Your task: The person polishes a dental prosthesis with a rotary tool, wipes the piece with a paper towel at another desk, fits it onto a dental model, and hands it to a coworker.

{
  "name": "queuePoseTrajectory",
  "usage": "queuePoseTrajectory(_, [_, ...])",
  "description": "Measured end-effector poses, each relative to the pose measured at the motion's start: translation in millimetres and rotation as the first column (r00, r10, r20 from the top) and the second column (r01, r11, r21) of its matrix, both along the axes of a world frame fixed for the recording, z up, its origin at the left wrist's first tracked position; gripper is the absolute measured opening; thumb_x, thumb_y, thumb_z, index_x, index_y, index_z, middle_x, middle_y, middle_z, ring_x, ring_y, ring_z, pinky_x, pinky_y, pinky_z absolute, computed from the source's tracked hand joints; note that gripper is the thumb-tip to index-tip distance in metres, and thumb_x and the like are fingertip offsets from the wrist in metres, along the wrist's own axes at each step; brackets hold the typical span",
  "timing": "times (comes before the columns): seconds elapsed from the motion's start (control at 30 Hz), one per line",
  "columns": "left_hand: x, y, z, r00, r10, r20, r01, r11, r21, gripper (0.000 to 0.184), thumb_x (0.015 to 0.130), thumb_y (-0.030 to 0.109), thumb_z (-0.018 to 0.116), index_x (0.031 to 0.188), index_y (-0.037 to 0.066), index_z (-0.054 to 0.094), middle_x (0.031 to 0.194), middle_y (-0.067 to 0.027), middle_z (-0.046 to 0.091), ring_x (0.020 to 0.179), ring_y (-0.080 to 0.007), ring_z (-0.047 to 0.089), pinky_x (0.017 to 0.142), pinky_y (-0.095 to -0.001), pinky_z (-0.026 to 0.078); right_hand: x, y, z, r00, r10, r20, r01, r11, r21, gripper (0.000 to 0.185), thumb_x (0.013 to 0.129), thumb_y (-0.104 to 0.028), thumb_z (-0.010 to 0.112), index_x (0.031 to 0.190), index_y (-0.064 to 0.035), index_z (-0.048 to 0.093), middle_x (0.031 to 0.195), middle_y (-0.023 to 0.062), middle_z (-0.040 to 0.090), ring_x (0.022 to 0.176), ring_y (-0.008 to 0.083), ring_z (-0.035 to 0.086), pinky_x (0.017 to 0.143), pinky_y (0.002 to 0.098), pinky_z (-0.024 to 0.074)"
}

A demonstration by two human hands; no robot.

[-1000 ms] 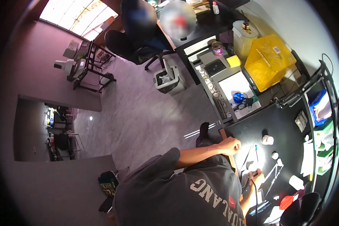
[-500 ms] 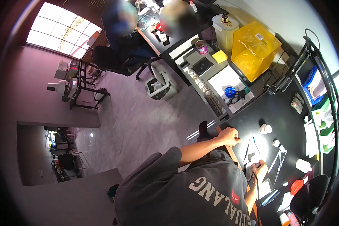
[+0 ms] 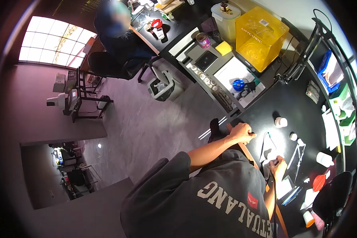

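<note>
My left hand (image 3: 243, 133) is closed at the wooden edge of the black desk, its fingers curled. A small dark bit shows at its fingertips, too small to name. Lower along the same edge, my right hand (image 3: 279, 167) is wrapped round a dark corded tool (image 3: 272, 162), whose black cord (image 3: 274, 194) runs down past my forearm. Between the hands lies a brightly lit patch with a thin dark cable or loop (image 3: 262, 146). Beyond it stand a white jar (image 3: 281, 122), a small white-topped jar (image 3: 293, 136) and a thin silver-white jointed stand (image 3: 296, 154).
A white bottle (image 3: 324, 159), a red round item (image 3: 319, 183) and a black lamp head (image 3: 333, 194) are at the right. A yellow transparent cover (image 3: 261, 37) stands beyond a grey drawer unit (image 3: 242, 109). Another person (image 3: 119, 43) sits at the far desk; a bin (image 3: 165, 88) stands on the floor.
My view has shifted slightly, moving the room's contents within it. A second blurred head at the far desk has left view. Both hands stay at the desk edge, with only slight movement.
</note>
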State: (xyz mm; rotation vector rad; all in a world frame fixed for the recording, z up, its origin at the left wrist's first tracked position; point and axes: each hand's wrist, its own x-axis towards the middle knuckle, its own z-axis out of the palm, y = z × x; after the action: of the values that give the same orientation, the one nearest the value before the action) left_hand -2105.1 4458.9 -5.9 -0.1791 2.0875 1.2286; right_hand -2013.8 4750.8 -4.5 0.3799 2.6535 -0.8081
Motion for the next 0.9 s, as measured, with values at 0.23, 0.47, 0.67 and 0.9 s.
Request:
queuePoseTrajectory(0.23, [-0.3,1.5,-0.6,1.0,0.016,0.019,-0.017,1.0,0.02,0.039,0.096,0.034,0.072,0.075,0.001,0.067,0.068,-0.0089,0.074,0.058,-0.016,0.073,0.054,-0.0291,0.058,9.2,10.9,-25.8,0.979,0.023,-0.202,-0.027,1.0,-0.014,0.029,0.066,-0.005,0.079,0.088,0.0055,0.064,0.071,0.0193,0.061,0.064,0.0284,0.062,0.066,0.0385,0.0501])
queuePoseTrajectory(0.47, [-1.9,1.2,6.8,1.0,0.013,0.013,-0.013,1.0,0.016,0.037,0.097,0.029,0.07,0.073,0.002,0.066,0.066,-0.0073,0.074,0.057,-0.0161,0.073,0.055,-0.0297,0.059,10.8,13.1,-29.7,0.968,0.024,-0.251,-0.03,0.999,-0.024,0.029,0.065,-0.005,0.079,0.088,0.0056,0.064,0.072,0.0192,0.062,0.065,0.0287,0.062,0.068,0.0386,0.0503])
queuePoseTrajectory(0.67, [-1.7,1.7,3.8,1.0,0.017,0.018,-0.017,1.0,0.02,0.037,0.098,0.029,0.069,0.073,0.001,0.066,0.066,-0.008,0.074,0.058,-0.0163,0.073,0.056,-0.03,0.059,-1.3,-3.8,7.8,0.999,-0.028,-0.02,0.028,0.999,-0.041,0.032,0.069,0.001,0.077,0.099,0.0084,0.069,0.096,0.0255,0.071,0.091,0.0375,0.071,0.088,0.0402,0.0532])
queuePoseTrajectory(0.9, [-3.8,1.8,4.3,0.999,0.008,0.031,-0.008,1.0,0.015,0.037,0.098,0.03,0.069,0.075,0.001,0.068,0.067,-0.0083,0.074,0.058,-0.0165,0.074,0.056,-0.03,0.059,-0.5,-3.0,5.8,0.998,-0.052,-0.022,0.05,0.997,-0.053,0.03,0.069,0.0,0.078,0.096,0.0072,0.068,0.093,0.0241,0.07,0.086,0.0364,0.07,0.084,0.0402,0.053])
